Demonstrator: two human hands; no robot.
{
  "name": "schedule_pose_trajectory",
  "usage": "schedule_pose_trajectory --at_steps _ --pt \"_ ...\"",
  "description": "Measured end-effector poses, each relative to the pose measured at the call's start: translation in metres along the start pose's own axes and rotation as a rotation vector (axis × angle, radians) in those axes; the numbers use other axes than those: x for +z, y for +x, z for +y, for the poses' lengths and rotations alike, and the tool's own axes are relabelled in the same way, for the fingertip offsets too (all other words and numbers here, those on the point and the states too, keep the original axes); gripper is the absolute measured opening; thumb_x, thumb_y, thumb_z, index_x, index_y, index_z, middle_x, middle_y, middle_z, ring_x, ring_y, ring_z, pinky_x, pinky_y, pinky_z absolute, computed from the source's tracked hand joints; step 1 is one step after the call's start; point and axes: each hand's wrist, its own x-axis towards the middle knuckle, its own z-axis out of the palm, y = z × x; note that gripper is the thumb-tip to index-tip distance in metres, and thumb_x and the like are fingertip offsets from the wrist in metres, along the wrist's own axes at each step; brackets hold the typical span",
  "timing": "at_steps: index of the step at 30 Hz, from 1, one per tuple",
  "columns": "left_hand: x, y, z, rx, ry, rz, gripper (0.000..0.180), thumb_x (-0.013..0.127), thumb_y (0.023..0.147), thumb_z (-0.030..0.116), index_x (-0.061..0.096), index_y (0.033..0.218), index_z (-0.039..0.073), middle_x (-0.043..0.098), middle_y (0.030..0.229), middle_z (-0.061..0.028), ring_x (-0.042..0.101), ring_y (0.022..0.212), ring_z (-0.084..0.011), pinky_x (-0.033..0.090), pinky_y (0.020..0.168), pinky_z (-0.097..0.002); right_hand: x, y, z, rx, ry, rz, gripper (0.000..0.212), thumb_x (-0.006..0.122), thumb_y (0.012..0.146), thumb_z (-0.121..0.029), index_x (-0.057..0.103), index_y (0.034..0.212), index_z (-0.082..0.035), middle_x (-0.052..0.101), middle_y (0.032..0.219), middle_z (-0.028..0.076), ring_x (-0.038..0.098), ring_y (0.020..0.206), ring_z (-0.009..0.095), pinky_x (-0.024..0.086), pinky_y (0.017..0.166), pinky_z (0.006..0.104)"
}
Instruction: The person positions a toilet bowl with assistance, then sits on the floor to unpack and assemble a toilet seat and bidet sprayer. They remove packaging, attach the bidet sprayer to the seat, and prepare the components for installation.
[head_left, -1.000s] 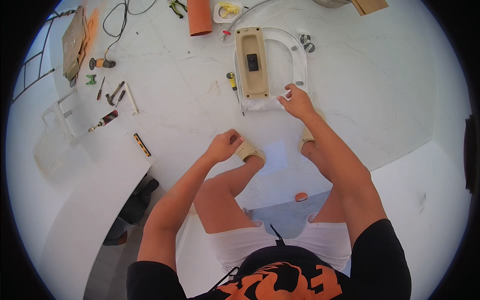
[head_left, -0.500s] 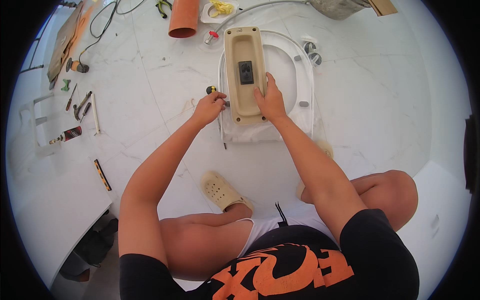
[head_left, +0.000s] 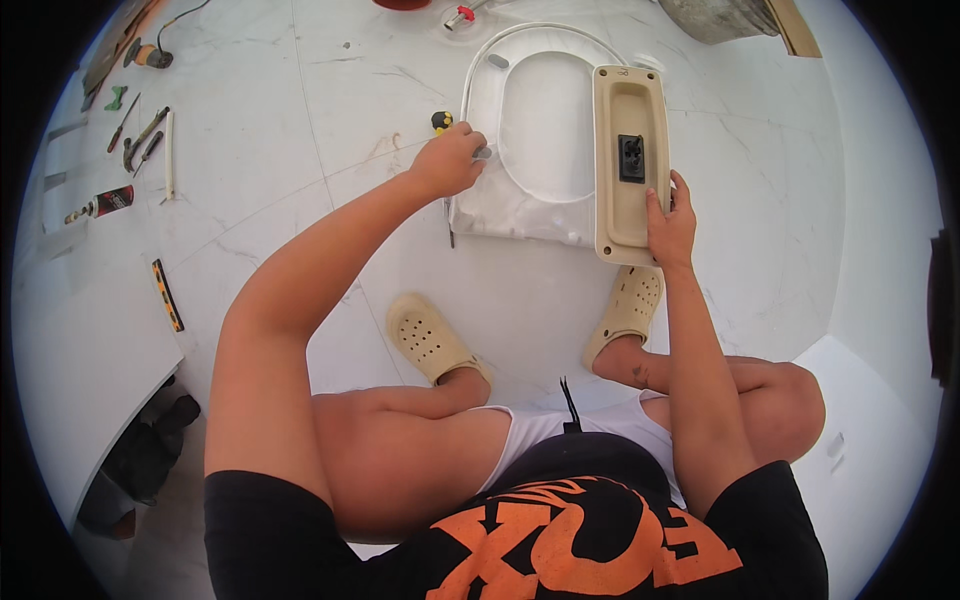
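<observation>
My right hand (head_left: 671, 225) grips the lower right edge of a beige cistern lid (head_left: 617, 215), thumb on its face. The lid's hollow side faces up, with a black fitting (head_left: 632, 158) in the middle and dark spots at the corners. It covers the right side of a white toilet seat (head_left: 520, 215). At the seat's left rim, the fingers of my left hand (head_left: 450, 160) are curled beside a grey bumper (head_left: 483, 153); what they hold, if anything, is hidden. A yellow-and-black handle (head_left: 442, 121) shows beyond that hand, and a thin dark shaft (head_left: 451, 225) below the wrist.
A hammer (head_left: 145, 138), a screwdriver (head_left: 123, 122), a spray can (head_left: 112, 201) and a spirit level (head_left: 168, 295) lie on the left floor. A hose end with a red part (head_left: 461, 16) is at the top. A grey bucket-like vessel (head_left: 722, 18) stands far right.
My right hand has carried the cistern lid rightward from the seat's left side to its right side. My left hand has moved slightly right over the seat rim. The view has shifted.
</observation>
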Motion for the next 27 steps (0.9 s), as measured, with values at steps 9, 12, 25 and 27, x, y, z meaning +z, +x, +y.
schedule_pose_trajectory --at_steps 9,12,25,27 --pt "-0.008 0.010 0.020 -0.015 0.105 -0.172 0.052 0.078 0.090 0.030 0.056 0.131 0.005 0.061 0.121 -0.0131 0.061 0.117 -0.0322 0.053 0.098 -0.0430 -0.047 -0.020 0.062 0.244 0.107 0.363 0.056 0.063 0.099 -0.024 0.045 0.145 0.003 0.066 0.125 0.024 0.068 0.112 0.030 0.053 0.095 0.0386" --pt "-0.011 0.004 0.019 -0.010 0.074 -0.202 0.058 0.078 0.090 0.031 0.053 0.135 0.005 0.059 0.124 -0.0138 0.059 0.120 -0.0325 0.052 0.100 -0.0435 -0.041 -0.013 0.092 0.362 0.004 0.449 0.059 0.066 0.095 -0.023 0.047 0.143 0.005 0.064 0.128 0.026 0.066 0.115 0.033 0.053 0.096 0.0398" --pt "-0.011 -0.033 0.010 0.047 -0.027 -0.127 0.054 0.073 0.092 0.017 0.051 0.140 0.010 0.052 0.144 -0.0108 0.052 0.133 -0.0319 0.046 0.110 -0.0414 -0.010 0.040 0.130 0.643 0.447 0.638 0.061 0.066 0.088 -0.014 0.046 0.140 0.010 0.059 0.133 0.026 0.065 0.116 0.036 0.054 0.096 0.0436" --pt "-0.012 -0.033 0.011 0.054 -0.015 -0.131 0.052 0.073 0.092 0.017 0.052 0.139 0.010 0.053 0.143 -0.0103 0.052 0.133 -0.0318 0.046 0.110 -0.0414 -0.013 0.042 0.125 0.642 0.407 0.659 0.061 0.066 0.089 -0.014 0.045 0.141 0.008 0.059 0.133 0.026 0.065 0.115 0.037 0.054 0.096 0.0438"
